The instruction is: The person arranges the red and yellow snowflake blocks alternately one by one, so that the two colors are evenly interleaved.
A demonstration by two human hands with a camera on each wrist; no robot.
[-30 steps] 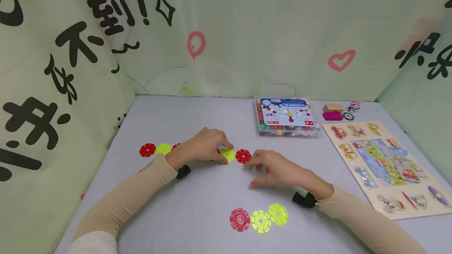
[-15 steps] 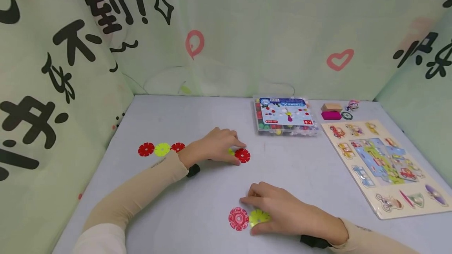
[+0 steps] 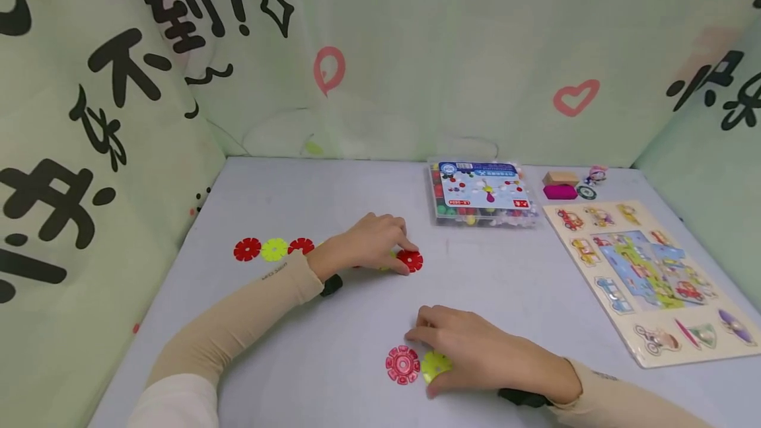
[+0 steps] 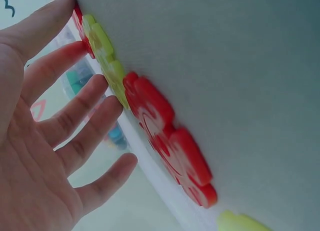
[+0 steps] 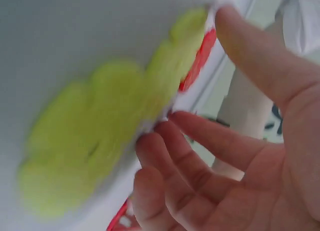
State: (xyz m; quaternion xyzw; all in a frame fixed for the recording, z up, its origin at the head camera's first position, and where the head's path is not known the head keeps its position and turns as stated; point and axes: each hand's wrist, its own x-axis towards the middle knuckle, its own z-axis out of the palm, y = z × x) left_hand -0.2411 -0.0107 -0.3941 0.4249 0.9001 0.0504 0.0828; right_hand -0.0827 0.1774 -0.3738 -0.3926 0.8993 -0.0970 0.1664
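Note:
A row of red and yellow-green snowflake discs crosses the table, its middle hidden by my left hand (image 3: 380, 243). At the row's right end, my left thumb and index finger pinch a red snowflake disc (image 3: 411, 260) by its edges. Beside it are a yellow-green disc (image 4: 105, 53) and another red disc (image 4: 167, 141), under my other spread fingers. Nearer me, my right hand (image 3: 475, 349) holds a yellow-green snowflake disc (image 3: 435, 366) between thumb and fingertips. To its left lies a red disc (image 3: 403, 364). A second yellow-green disc (image 5: 85, 141) is hidden under the palm in the head view.
At the left end of the row lie a red disc (image 3: 246, 249) and a yellow-green disc (image 3: 274, 249). A clear box of beads (image 3: 484, 193) stands at the back. Small blocks (image 3: 560, 191) and a wooden picture puzzle board (image 3: 648, 283) are on the right.
My left hand has slid right along the row, onto the red end disc. My right hand has left the row and come down to the loose discs near me, over the yellow-green ones.

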